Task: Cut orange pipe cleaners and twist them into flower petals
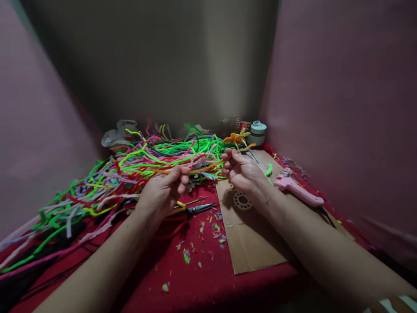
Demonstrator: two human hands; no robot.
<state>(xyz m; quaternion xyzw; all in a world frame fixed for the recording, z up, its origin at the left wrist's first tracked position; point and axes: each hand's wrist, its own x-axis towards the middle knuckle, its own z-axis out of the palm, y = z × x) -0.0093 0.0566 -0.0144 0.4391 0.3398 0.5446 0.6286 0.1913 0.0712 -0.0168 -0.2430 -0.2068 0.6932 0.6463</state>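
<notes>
An orange pipe cleaner (206, 168) stretches between my two hands above the table. My left hand (166, 187) pinches it between thumb and fingertips near the middle of the view. My right hand (241, 171) grips it with closed fingers a little farther right, and its end sticks out beyond them. Behind and left of my hands lies a big tangled pile of coloured pipe cleaners (156, 161). Scissors (200, 208) with yellow and red handles rest near my left hand. Under my right hand is a cardboard sheet (250, 243) with a round disc with holes (242, 201) on it.
To the right lies a pink glue gun (299, 190) with a dark cord. At the back stand an orange flower (236, 138), a pale green-lidded jar (258, 130) and a white plastic bag (117, 134). Coloured scraps (186, 256) litter the red cloth (195, 287). Walls enclose the table.
</notes>
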